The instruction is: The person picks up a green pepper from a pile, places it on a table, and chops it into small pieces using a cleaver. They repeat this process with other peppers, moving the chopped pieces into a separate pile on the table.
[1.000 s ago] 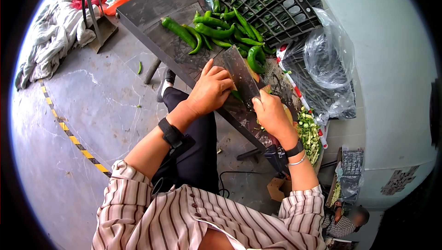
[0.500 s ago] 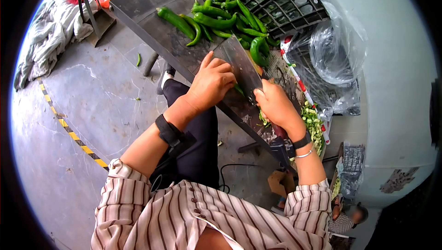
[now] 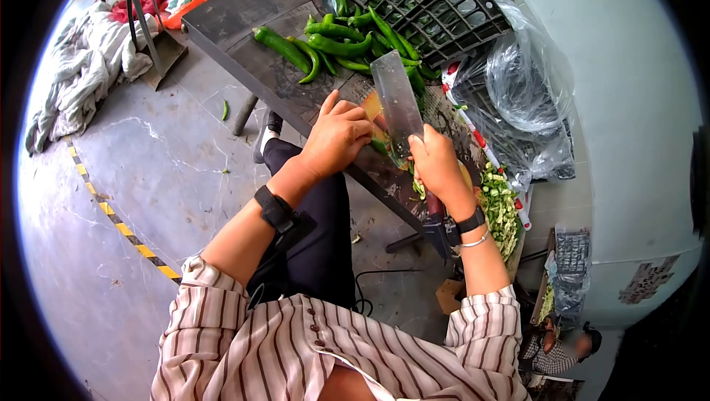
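Observation:
My right hand is wrapped round the handle of a broad cleaver, whose blade points away over the dark table. Beside the blade, my left hand is closed on a green pepper, mostly hidden by the fingers. Part of an orange-brown board shows behind that hand. Whole green peppers lie in a pile past the blade tip. Chopped pepper pieces are heaped to the right of my right wrist.
A black crate stands behind the peppers, with clear plastic wrap to its right. On the floor at the left are crumpled cloth and striped tape. A person is at the lower right.
The cleaver's blade has turned more upright and its flat side shows more. My right hand has shifted slightly down in view. More of the orange-brown board shows beside my left hand.

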Available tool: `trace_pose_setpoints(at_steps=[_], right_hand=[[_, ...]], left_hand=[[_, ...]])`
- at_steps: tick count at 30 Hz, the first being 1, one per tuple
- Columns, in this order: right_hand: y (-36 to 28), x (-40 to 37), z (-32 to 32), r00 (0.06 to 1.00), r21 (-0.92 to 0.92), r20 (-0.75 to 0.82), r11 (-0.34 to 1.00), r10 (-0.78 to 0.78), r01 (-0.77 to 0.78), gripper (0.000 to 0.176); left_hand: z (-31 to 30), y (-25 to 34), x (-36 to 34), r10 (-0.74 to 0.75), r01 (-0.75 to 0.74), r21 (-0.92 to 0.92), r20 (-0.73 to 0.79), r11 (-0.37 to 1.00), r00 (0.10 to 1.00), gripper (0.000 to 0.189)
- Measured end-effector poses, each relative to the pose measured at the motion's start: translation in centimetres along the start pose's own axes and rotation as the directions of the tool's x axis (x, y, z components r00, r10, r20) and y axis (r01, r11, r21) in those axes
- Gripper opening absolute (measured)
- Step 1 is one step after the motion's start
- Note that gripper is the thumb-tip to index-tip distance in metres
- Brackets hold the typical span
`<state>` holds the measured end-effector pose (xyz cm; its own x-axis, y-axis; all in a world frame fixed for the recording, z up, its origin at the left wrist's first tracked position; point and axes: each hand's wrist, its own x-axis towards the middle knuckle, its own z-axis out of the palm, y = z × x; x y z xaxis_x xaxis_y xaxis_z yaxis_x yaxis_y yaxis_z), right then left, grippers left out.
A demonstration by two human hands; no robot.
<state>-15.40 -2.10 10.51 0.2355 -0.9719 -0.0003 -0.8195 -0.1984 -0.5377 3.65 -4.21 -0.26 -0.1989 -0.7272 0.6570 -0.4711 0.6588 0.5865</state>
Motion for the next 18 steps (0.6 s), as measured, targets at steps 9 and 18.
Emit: trace_pose_setpoints(at_steps=[9,18], right_hand=[[-2.1,-1.5,-0.6,0.986,-0.164,0.038,0.972,-0.164,0.168,0.017],[-2.6,-1.3,-0.4,0.99,-0.172,0.094,0.978,-0.104,0.119,0.017]], left_hand=[[-0.1,0.1,0.0,-0.008,0.008,-0.029,-0.004,1.0,1.0,0.011],[0.1,-0.1,-0.1,0.004,-0.004,-0.02,0.0,1.0,1.0,0.009]])
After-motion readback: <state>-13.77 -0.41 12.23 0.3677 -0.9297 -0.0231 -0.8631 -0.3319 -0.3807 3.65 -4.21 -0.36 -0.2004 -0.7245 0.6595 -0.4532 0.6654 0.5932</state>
